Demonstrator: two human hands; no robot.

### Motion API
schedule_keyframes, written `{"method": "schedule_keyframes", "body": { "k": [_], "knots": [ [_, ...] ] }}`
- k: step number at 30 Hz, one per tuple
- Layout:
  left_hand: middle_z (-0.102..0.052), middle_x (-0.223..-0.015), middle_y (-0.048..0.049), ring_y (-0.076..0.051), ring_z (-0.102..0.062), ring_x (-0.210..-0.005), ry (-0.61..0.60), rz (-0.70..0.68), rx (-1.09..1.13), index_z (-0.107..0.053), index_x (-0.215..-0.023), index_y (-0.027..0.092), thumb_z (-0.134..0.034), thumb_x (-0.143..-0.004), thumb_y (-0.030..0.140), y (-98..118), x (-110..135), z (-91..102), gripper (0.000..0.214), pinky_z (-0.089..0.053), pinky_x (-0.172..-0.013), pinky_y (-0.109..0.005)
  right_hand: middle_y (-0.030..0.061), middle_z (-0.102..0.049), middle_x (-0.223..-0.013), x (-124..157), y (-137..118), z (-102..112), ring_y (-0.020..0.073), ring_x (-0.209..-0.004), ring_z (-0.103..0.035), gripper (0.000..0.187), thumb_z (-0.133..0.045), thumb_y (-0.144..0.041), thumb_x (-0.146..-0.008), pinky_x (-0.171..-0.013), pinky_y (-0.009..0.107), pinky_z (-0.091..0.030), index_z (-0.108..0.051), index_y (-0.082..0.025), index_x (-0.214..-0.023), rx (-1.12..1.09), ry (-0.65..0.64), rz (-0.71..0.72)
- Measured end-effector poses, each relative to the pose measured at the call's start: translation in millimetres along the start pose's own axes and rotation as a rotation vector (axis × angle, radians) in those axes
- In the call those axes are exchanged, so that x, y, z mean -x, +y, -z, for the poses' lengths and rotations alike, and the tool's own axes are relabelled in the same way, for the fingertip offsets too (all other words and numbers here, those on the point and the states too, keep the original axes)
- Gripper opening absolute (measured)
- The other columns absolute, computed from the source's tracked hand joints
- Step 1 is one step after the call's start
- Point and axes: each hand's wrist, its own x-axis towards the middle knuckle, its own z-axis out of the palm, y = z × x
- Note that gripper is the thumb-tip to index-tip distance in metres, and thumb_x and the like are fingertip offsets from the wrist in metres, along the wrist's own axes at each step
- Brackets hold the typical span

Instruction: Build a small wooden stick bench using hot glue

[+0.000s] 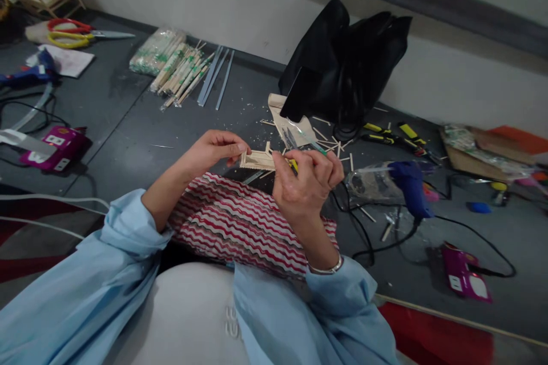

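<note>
My left hand [220, 148] pinches the left end of a small frame of pale wooden sticks [258, 159], with a short stick piece standing up from its right side. My right hand [306, 179] is closed at the frame's right end, thumb and forefinger against it. A thin green-ended item [317, 147] shows beside the right knuckles; whether the hand holds it I cannot tell. Below both hands lies a red and white wavy-striped cloth [240, 222] on my lap. Loose wooden sticks [331, 140] are scattered just beyond the right hand.
A black bag [342, 63] leans against the wall, a dark phone-like slab [302, 94] before it. Blue glue guns [409, 188] with cords lie at both sides. Bundled sticks [182, 71], scissors [81, 33], yellow-black cutters [381, 134] and a purple power box [464, 274] are on the table.
</note>
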Motion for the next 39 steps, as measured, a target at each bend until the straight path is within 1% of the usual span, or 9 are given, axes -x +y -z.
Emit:
{"method": "schedule_keyframes", "body": {
  "k": [3,6,12,19,24,30,39],
  "knots": [
    [-0.065,-0.063,-0.0012,-0.007,-0.053,-0.054,0.003,0.0,0.002,-0.079,-0.081,0.013,-0.08,-0.076,0.039,-2.1,0.1,0.2,0.026,-0.041,-0.053,-0.019,0.0044,-0.07,-0.106,0.1,-1.1,-1.0,0.0224,-0.109,-0.051,0.018,-0.062,-0.02,-0.09,-0.11,0.044,-0.028,-0.074,-0.026,-0.102,-0.012,-0.004,0.0],
    [-0.064,-0.062,-0.0009,-0.007,-0.053,-0.054,-0.002,-0.008,-0.003,-0.079,-0.081,0.014,-0.079,-0.077,0.038,-3.9,-0.2,0.7,0.025,-0.041,-0.054,-0.019,0.0049,-0.07,-0.109,0.1,-2.3,-2.0,0.0225,-0.109,-0.051,0.017,-0.061,-0.021,-0.09,-0.109,0.043,-0.03,-0.074,-0.026,-0.099,-0.001,-0.003,0.003],
    [-0.064,-0.061,-0.001,-0.007,-0.053,-0.054,-0.008,-0.018,0.007,-0.079,-0.08,0.014,-0.079,-0.077,0.038,-3.6,-0.5,0.3,0.024,-0.041,-0.053,-0.019,0.0041,-0.07,-0.111,0.5,-2.3,-2.5,0.0225,-0.109,-0.051,0.017,-0.06,-0.022,-0.091,-0.109,0.042,-0.03,-0.074,-0.027,-0.099,0.009,-0.039,0.002],
    [-0.064,-0.061,-0.0008,-0.007,-0.053,-0.053,-0.008,-0.024,0.014,-0.08,-0.08,0.014,-0.08,-0.076,0.036,-3.2,0.8,-0.2,0.022,-0.04,-0.053,-0.019,0.0067,-0.068,-0.113,1.1,-2.3,-2.6,0.0236,-0.112,-0.05,0.019,-0.06,-0.019,-0.089,-0.109,0.044,-0.03,-0.073,-0.025,-0.101,-0.014,-0.047,0.006],
    [-0.064,-0.06,-0.0007,-0.007,-0.053,-0.054,-0.012,-0.027,-0.002,-0.081,-0.081,0.015,-0.079,-0.078,0.035,-3.1,1.4,-0.1,0.021,-0.042,-0.054,-0.019,0.0062,-0.067,-0.115,2.4,-1.9,-2.8,0.0241,-0.113,-0.049,0.022,-0.06,-0.019,-0.089,-0.109,0.045,-0.03,-0.073,-0.027,-0.104,-0.015,-0.077,-0.001],
    [-0.065,-0.061,-0.0013,-0.007,-0.053,-0.054,-0.01,-0.025,-0.005,-0.08,-0.08,0.014,-0.08,-0.077,0.037,-3.0,1.2,-0.4,0.023,-0.042,-0.054,-0.02,0.0059,-0.068,-0.114,2.1,-2.3,-2.9,0.0232,-0.112,-0.049,0.018,-0.06,-0.021,-0.09,-0.109,0.044,-0.031,-0.073,-0.027,-0.101,-0.005,-0.057,0.006],
    [-0.064,-0.061,-0.0009,-0.007,-0.052,-0.053,-0.013,-0.033,-0.014,-0.08,-0.08,0.014,-0.079,-0.077,0.036,-3.1,0.8,-1.4,0.022,-0.043,-0.054,-0.02,0.0054,-0.068,-0.115,2.1,-2.3,-3.2,0.0233,-0.112,-0.05,0.019,-0.059,-0.023,-0.09,-0.108,0.044,-0.031,-0.073,-0.028,-0.103,-0.012,-0.078,0.004]
  ]
}}
